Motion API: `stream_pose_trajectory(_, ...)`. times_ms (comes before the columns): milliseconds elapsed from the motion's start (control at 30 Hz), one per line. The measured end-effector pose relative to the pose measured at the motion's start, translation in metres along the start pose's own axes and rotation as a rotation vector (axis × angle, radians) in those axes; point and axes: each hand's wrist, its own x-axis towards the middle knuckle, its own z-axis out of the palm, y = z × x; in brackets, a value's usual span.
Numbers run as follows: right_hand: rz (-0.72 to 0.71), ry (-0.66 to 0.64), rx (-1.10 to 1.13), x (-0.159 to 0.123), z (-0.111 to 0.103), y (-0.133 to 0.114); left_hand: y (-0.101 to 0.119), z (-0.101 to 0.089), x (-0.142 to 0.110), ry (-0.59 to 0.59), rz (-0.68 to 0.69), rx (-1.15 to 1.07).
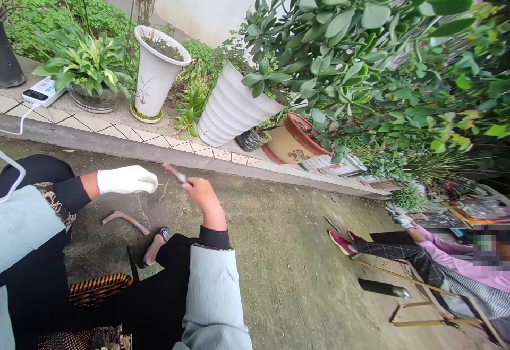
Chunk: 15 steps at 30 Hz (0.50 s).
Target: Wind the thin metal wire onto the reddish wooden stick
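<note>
My left hand [128,180], in a white glove, is closed with the fingertips pinched together. A thin pale strand seems to show at their tips, too fine to name surely. Bare, my right hand [204,195] is wrapped around a short brownish stick-like piece [172,170] with a grey band around it. Its free end points up and left, a little apart from the glove. On the ground below the glove lies a bent brown piece [125,221] with a similar band. Fine curly wire or thread [141,209] lies or hangs between glove and ground.
A tiled ledge [119,129] carries a white tapered pot [153,87], a ribbed white pot [235,108], a brown pot [297,140] and a white device with a cable [43,92]. A woven basket-like edge [99,289] shows by my legs. Another person [438,254] sits at right.
</note>
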Motion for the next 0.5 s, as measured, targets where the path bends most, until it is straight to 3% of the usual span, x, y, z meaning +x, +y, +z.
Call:
stream_pose_trajectory(133,-0.126,-0.592,0.009,-0.009,0.007,-0.016,0.0,-0.012,-0.001,0.06,0.057,0.194)
stream_pose_trajectory(200,-0.308,-0.807,0.173,-0.016,0.007,-0.025,-0.002,-0.014,-0.001,0.097,0.028,0.138)
stream_pose_trajectory(267,-0.485,-0.924,0.374,-0.023,0.003,-0.032,-0.005,-0.012,-0.001,0.095,-0.025,0.024)
stream_pose_trajectory(333,-0.538,-0.83,0.562,-0.024,-0.001,-0.032,-0.008,-0.006,0.0,0.059,-0.065,-0.074)
stream_pose_trajectory(367,-0.503,-0.684,0.638,-0.023,-0.003,-0.03,-0.009,-0.002,0.001,0.045,-0.075,-0.11)
stream_pose_trajectory(433,-0.334,-0.266,0.71,-0.014,-0.005,-0.021,-0.009,0.005,0.002,0.028,-0.083,-0.168)
stream_pose_trajectory(500,-0.116,0.077,0.621,-0.002,-0.004,-0.011,-0.007,0.01,0.001,-0.015,-0.085,-0.21)
